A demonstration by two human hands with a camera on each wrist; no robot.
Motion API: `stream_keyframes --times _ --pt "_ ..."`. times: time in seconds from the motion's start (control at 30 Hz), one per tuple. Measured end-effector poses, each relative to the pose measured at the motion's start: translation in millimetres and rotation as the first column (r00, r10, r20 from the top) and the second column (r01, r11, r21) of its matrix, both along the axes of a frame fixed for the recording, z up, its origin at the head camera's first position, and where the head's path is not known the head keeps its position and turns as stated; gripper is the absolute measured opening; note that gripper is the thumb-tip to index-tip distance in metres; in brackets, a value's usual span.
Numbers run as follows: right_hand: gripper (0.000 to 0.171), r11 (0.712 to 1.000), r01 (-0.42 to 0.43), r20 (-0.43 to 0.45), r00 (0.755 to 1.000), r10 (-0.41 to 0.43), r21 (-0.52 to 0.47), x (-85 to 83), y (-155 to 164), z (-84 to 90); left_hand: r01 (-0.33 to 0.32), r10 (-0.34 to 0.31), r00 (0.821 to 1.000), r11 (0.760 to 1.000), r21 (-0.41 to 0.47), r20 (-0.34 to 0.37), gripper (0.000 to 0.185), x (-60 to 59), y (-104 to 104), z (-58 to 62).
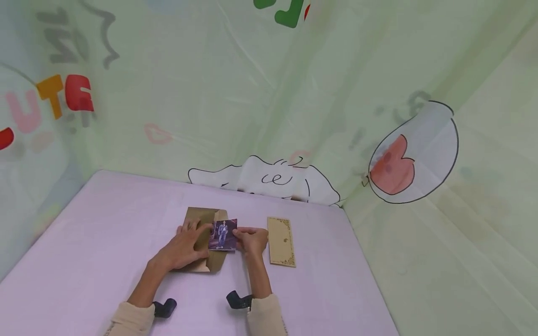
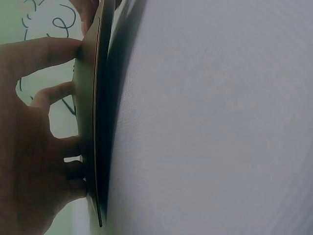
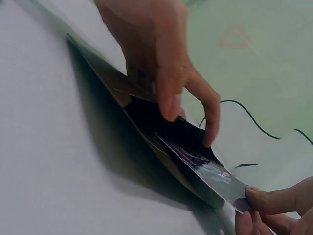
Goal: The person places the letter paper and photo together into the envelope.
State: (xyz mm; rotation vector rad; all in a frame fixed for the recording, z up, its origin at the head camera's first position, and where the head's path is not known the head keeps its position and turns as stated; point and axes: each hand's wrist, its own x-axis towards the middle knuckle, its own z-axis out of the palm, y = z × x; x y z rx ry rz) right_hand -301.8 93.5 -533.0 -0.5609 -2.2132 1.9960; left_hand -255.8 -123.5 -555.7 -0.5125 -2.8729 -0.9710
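The photograph lies half inside the mouth of the gold envelope, its outer edge pinched between the right hand's fingertips. The left hand presses flat on the envelope, fingers spread and lifting the top layer open. If that layer drops, the photo's corner could catch and bend. A decorated card lies right of the envelope on the pink table.

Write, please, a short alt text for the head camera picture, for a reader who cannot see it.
On a lilac table, a person's right hand pinches a small photo at the open mouth of a gold envelope, which the left hand presses flat. A cream card lies to the right, and pale green printed sheeting hangs behind.
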Motion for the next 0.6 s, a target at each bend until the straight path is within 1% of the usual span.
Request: stream_keyframes --times 0.1,0.23,0.33,0.5,0.6 --pt "0.014 0.997 0.022 -0.001 1.000 -0.022 0.079 -1.4 -7.9 -3.3 0.006 -0.006 1.000 1.000 0.004 0.008 0.075 -0.5 0.0 0.6" --pt "0.014 0.990 0.026 -0.005 1.000 -0.025 0.142 -2.7 -16.5 -7.5 0.003 -0.003 1.000 1.000 0.013 0.005 0.074 0.3 0.5 0.8" --pt "0.015 0.985 0.020 -0.030 0.999 -0.015 0.169 -2.1 -22.7 -9.6 0.001 -0.001 1.000 1.000 0.017 0.002 0.075 0.8 0.7 0.7" --pt "0.016 0.982 0.032 -0.110 0.994 -0.012 0.184 1.0 -34.3 -12.4 0.000 0.000 1.000 1.000 0.014 0.004 0.077 1.1 0.1 0.4" --pt "0.015 0.972 0.047 -0.146 0.989 -0.013 0.231 1.2 -41.7 -15.5 0.002 -0.002 1.000 1.000 0.010 -0.010 0.075 1.3 -0.2 0.9"
